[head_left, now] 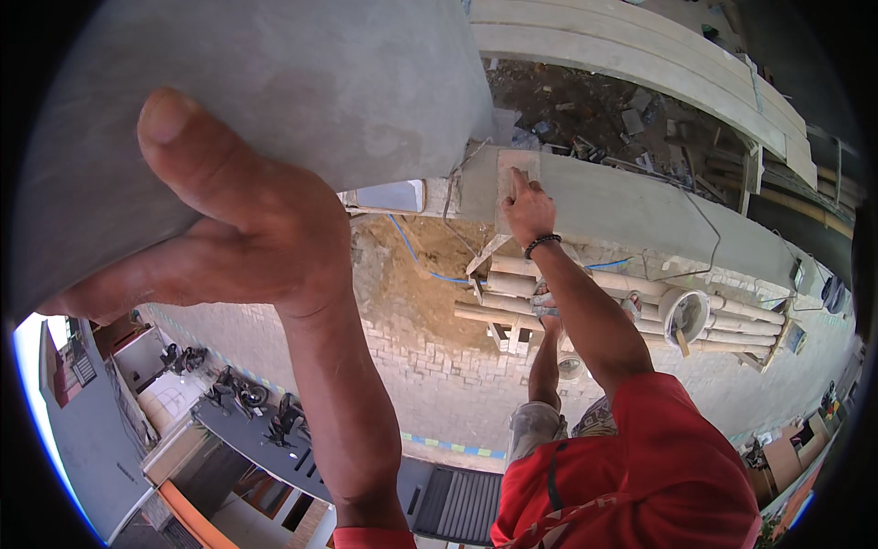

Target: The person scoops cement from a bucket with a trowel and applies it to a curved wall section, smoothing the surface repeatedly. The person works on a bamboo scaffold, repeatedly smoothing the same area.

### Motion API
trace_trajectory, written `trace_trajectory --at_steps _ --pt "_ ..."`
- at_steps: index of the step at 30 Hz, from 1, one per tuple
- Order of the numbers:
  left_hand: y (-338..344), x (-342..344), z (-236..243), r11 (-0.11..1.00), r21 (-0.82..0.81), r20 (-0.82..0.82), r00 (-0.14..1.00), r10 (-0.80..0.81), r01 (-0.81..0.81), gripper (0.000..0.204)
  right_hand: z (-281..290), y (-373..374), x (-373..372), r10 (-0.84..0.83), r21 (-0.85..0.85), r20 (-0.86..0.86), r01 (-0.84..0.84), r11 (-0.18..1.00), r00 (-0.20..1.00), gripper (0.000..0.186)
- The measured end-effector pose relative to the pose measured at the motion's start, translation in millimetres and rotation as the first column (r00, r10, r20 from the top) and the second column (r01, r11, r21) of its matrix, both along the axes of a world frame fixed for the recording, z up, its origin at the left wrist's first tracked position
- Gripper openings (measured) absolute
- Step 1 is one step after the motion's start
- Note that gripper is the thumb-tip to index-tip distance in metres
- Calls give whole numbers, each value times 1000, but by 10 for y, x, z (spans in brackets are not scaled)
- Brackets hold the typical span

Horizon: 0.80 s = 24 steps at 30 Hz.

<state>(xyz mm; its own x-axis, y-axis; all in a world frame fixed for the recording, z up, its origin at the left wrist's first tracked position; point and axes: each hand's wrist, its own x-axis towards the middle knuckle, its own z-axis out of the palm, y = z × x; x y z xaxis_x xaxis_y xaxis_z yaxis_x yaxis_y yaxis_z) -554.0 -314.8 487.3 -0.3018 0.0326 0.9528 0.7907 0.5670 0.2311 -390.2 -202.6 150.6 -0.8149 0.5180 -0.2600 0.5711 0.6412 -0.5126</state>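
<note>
My left hand (251, 224) is large and close, its thumb spread from its fingers. It lies against the grey cement column (366, 82), fingers reaching along the edge. On the grey ledge (604, 197) to the right of the column, my right hand (530, 215) wears a dark beaded bracelet (542, 242). It grips a flat rectangular plaster float (506, 169) with the index finger stretched forward over it. The float lies against the ledge's smooth cement surface; its handle is hidden under my hand.
Below me, my feet stand on bamboo scaffold poles (512, 302), with a pale bucket (684, 313) on them. Bent wires (709, 256) stick out along the ledge. Rubble (585, 114) lies beyond it. Far down are paving (430, 366) and parked motorcycles (242, 393).
</note>
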Motion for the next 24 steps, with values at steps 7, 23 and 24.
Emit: trace_trajectory --at_steps 7,23,24 --pt "-53 8 -15 1000 -3 -15 1000 -17 17 70 232 1477 1241 -241 215 -61 248 945 969 50" --pt "93 244 28 968 59 255 941 222 -245 88 86 -153 -92 -50 -97 -40 46 994 998 45" --pt "80 251 30 960 38 253 932 259 -277 88 75 72 0 -60 -74 -32 58 996 998 45"
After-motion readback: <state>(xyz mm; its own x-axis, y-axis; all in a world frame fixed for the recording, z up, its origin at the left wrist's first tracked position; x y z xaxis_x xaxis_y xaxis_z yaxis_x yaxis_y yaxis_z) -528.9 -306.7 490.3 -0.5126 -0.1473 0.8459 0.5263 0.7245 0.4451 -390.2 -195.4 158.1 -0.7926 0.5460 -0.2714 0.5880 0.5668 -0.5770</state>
